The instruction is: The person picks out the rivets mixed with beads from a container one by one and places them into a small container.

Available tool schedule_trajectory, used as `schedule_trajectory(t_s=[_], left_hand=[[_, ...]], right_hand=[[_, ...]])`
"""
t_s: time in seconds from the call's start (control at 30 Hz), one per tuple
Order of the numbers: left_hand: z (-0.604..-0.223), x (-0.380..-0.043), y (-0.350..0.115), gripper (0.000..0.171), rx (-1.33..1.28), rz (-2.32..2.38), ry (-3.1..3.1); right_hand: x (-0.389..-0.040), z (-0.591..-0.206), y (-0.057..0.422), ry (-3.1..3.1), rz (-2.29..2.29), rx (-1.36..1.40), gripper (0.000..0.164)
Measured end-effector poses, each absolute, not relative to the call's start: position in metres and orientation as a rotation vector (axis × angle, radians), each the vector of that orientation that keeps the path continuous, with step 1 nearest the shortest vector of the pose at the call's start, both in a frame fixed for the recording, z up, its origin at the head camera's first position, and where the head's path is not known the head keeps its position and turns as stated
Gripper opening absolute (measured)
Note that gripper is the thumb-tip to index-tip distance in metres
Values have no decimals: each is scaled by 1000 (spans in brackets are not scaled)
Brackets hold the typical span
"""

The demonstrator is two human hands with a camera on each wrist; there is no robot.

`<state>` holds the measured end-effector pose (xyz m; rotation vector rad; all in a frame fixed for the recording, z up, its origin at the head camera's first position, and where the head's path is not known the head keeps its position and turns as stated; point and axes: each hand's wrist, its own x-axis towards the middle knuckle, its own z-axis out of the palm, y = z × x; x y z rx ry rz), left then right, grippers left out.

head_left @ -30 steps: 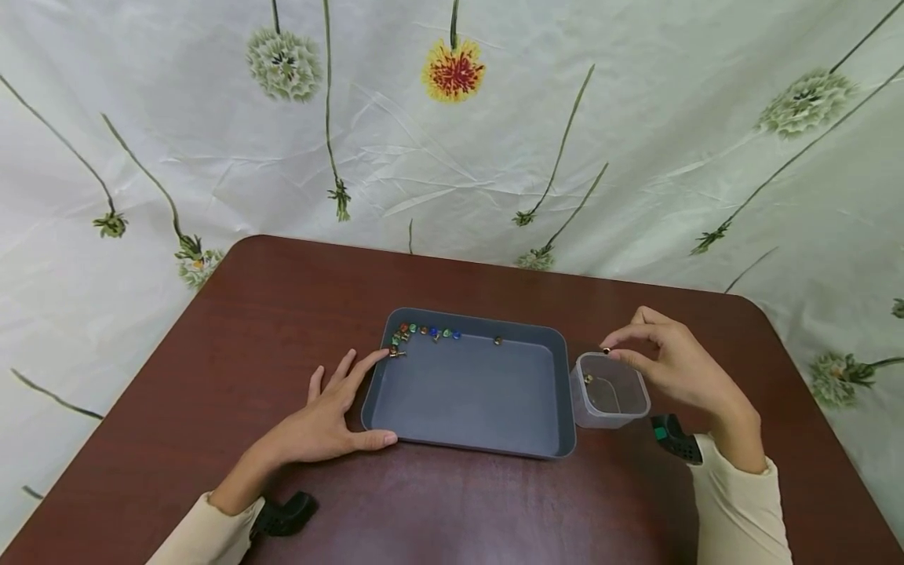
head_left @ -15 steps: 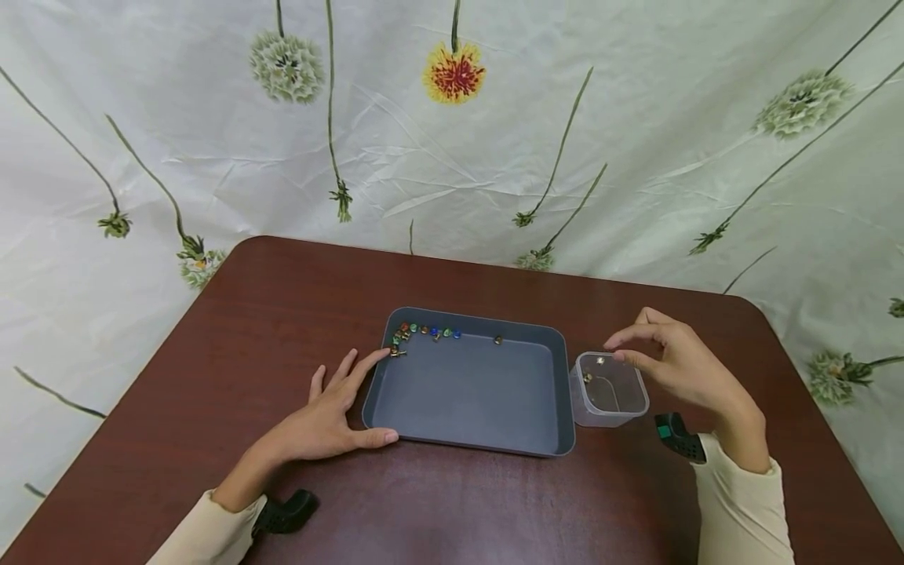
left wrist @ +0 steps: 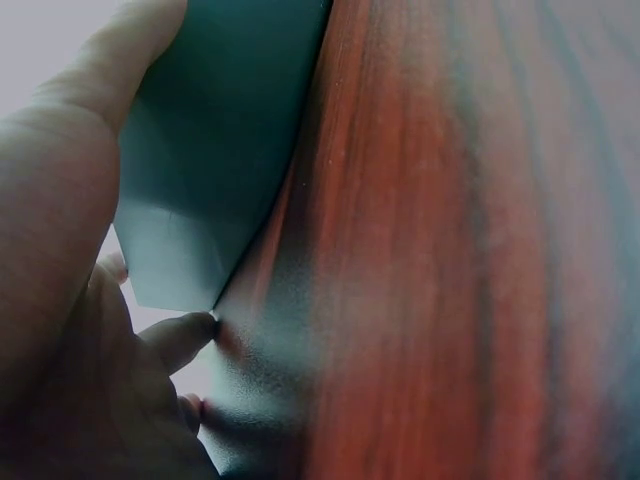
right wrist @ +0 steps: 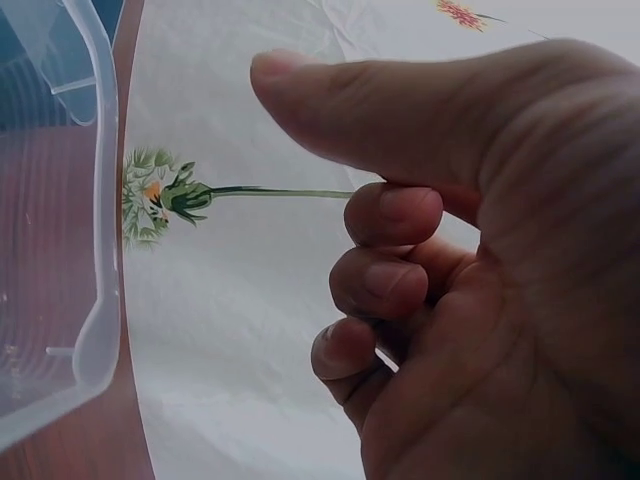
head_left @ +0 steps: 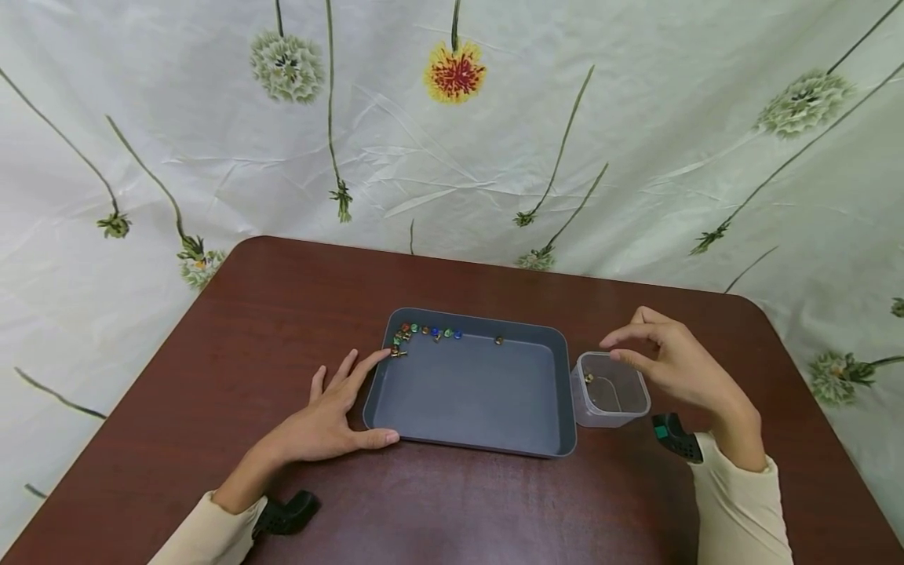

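In the head view my left hand (head_left: 318,420) lies spread at the left end of the dark grey tray (head_left: 466,392). Its index fingertip touches the left rim and its thumb the near left corner. Small shiny pieces (head_left: 425,330) in red, green, blue and gold line the tray's far left corner. One gold piece (head_left: 498,340) sits apart by the far wall. Over the far rim of a clear plastic container (head_left: 610,420) hovers my right hand (head_left: 674,365), thumb and index finger apart with nothing between them. Its other fingers are curled. Inside the container lies a gold piece (head_left: 588,379).
The container stands close against the tray's right end on a dark red-brown wooden table (head_left: 318,290). Behind the table hangs a pale cloth (head_left: 395,157) with printed flowers. A black wrist device (head_left: 286,514) sits at the left cuff, another (head_left: 676,438) at the right.
The small gold piece pinched in my right hand has been let go over the container and has dropped into it. My left hand and the tray have stayed put.
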<state>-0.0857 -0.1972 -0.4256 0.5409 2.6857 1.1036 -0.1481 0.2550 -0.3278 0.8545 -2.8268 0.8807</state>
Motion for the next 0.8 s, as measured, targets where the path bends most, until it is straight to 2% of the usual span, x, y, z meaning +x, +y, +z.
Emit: schedule_trajectory(t_s=[0.33,0.8], left_hand=[[-424,-85,-198,102,528,1098,2681],[-426,-84,-199,102,534,1102,2683]], right_hand=[[-152,-331,246,-2866,847,872,18],[-157,-332,228,-2891,818,930,22]])
